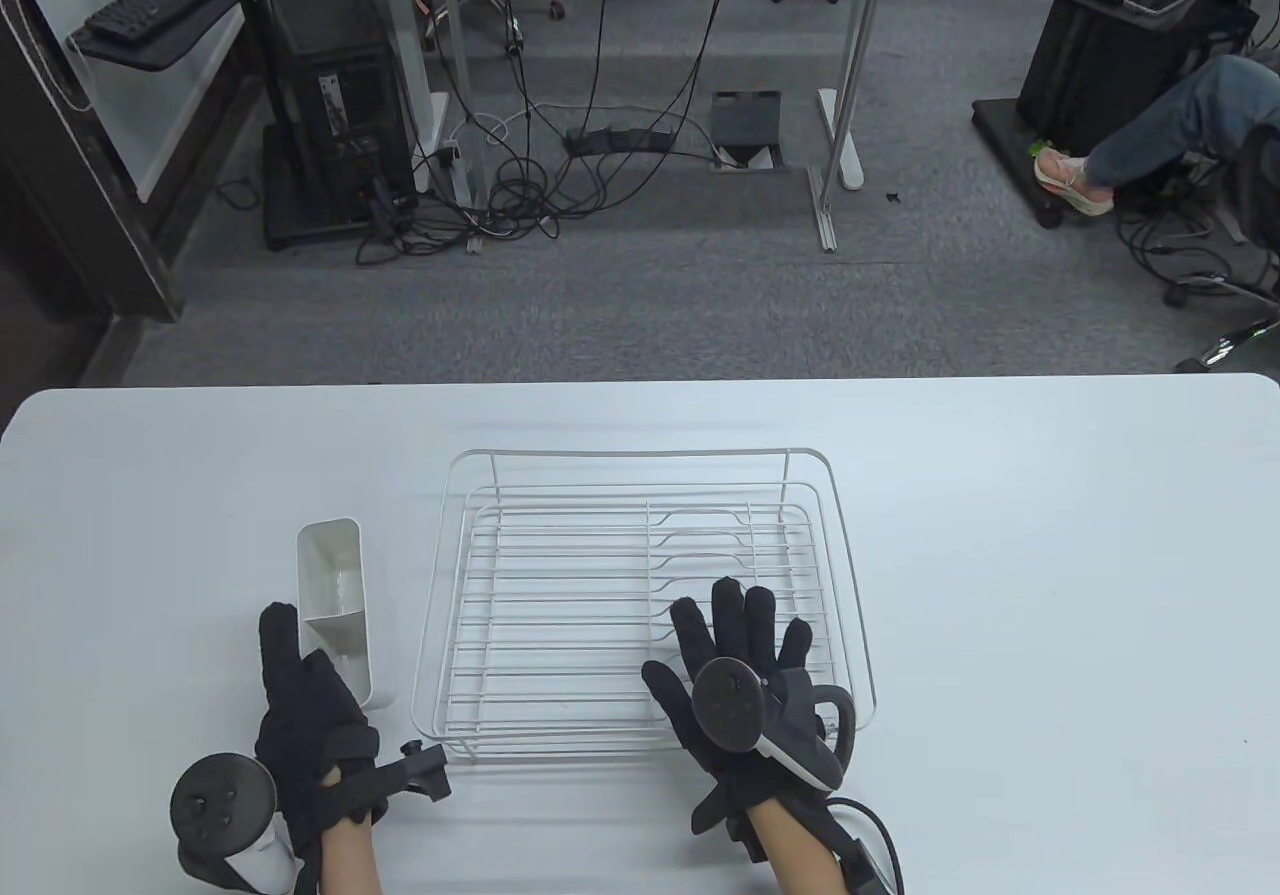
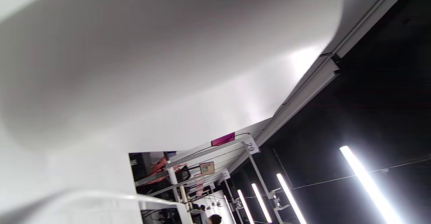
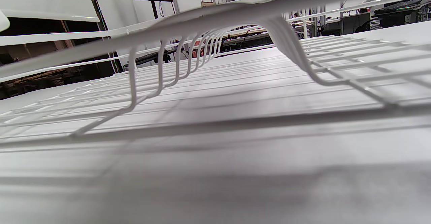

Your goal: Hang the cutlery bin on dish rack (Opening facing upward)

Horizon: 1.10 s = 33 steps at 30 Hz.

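The white cutlery bin stands on the table just left of the white wire dish rack, with its opening up and a divider inside. My left hand lies against the bin's near left wall, fingers stretched along it and covering the near left corner. The thumb is hidden. The bin's wall fills most of the left wrist view. My right hand is spread flat, palm down, over the rack's near right part and holds nothing. The right wrist view looks along the rack's wires from low down.
The white table stretches wide to the right of the rack and beyond its far side. Its far edge runs across the middle of the table view. Past it are floor, desks, cables and a seated person's leg.
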Available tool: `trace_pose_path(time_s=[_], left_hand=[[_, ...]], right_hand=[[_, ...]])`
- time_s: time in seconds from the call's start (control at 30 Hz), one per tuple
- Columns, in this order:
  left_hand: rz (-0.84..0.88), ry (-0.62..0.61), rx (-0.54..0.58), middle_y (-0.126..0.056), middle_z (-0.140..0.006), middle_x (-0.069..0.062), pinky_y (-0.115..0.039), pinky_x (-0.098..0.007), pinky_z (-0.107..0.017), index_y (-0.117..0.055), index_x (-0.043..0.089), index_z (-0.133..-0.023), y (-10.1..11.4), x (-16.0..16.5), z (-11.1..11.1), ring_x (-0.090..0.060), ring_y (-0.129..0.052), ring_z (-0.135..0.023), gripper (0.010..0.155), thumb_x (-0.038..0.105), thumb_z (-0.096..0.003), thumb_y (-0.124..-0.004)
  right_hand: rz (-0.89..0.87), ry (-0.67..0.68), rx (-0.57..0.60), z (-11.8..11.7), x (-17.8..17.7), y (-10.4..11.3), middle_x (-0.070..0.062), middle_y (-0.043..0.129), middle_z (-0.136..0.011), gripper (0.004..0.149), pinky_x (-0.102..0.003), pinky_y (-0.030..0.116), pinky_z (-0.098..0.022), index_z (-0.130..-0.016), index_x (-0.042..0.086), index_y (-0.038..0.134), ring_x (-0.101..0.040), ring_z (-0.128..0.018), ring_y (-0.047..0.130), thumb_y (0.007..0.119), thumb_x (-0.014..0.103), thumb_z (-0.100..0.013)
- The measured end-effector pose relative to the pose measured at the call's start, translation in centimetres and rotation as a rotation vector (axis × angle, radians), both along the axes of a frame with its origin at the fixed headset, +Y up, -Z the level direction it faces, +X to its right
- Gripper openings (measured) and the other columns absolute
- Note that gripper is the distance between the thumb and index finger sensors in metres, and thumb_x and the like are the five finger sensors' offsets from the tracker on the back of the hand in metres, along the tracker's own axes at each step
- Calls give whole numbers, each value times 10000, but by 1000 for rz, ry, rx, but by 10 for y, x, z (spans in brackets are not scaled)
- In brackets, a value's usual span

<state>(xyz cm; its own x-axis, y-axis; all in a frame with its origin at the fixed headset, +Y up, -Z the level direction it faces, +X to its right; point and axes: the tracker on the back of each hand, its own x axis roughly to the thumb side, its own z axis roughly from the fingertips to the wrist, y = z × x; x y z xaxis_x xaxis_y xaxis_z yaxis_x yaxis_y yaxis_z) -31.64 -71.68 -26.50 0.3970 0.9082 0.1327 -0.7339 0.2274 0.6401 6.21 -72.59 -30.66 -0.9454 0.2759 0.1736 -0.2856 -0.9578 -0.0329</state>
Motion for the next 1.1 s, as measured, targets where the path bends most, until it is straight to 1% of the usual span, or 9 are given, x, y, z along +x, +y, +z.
trace_pose_path(time_s=[0.27, 0.43, 0.53, 0.63, 0.73, 1.1], left_hand=[[-46, -78, 106, -611, -1131, -143, -648, -594, -611, -509, 237, -1135, 14, 19, 1, -418, -782, -929, 557, 277, -590, -613], [-49, -139, 154, -609, -1133, -137, -649, -591, -615, -503, 240, -1136, 20, 38, 1, -405, -781, -936, 556, 278, -592, -611], [-12, -178, 134, -603, -1136, -137, -644, -593, -620, -498, 238, -1138, 23, 48, 0, -414, -776, -937, 558, 276, -593, -610], [26, -208, 144, -600, -1134, -145, -644, -596, -619, -497, 232, -1138, 24, 57, 0, -418, -775, -937, 558, 272, -593, -610], [24, -238, 139, -595, -1136, -147, -645, -598, -620, -490, 230, -1140, 24, 65, -1, -420, -772, -939, 560, 272, -594, -608], [98, -383, 81, -575, -1143, -151, -639, -610, -625, -459, 222, -1148, 18, 100, -6, -425, -759, -951, 566, 274, -601, -598]], right_hand=[[0, 0, -1, 0, 0, 0, -193, 326, -1178, 709, -689, 158, -664, -1131, 206, 477, -454, -1063, 247, 472, 646, -576], [0, 0, -1, 0, 0, 0, -192, 325, -1179, 708, -690, 158, -664, -1131, 208, 477, -454, -1063, 246, 472, 647, -576], [0, 0, -2, 0, 0, 0, -193, 325, -1178, 708, -690, 158, -664, -1131, 208, 476, -453, -1063, 247, 472, 647, -576], [0, 0, -4, 0, 0, 0, -192, 325, -1178, 709, -690, 159, -664, -1131, 207, 476, -454, -1063, 247, 473, 647, -575], [-1, 0, -5, 0, 0, 0, -193, 325, -1178, 708, -691, 160, -664, -1130, 207, 477, -454, -1063, 246, 473, 646, -576], [-2, 0, -8, 0, 0, 0, -193, 324, -1177, 708, -690, 161, -664, -1131, 206, 471, -456, -1062, 245, 473, 646, -576]])
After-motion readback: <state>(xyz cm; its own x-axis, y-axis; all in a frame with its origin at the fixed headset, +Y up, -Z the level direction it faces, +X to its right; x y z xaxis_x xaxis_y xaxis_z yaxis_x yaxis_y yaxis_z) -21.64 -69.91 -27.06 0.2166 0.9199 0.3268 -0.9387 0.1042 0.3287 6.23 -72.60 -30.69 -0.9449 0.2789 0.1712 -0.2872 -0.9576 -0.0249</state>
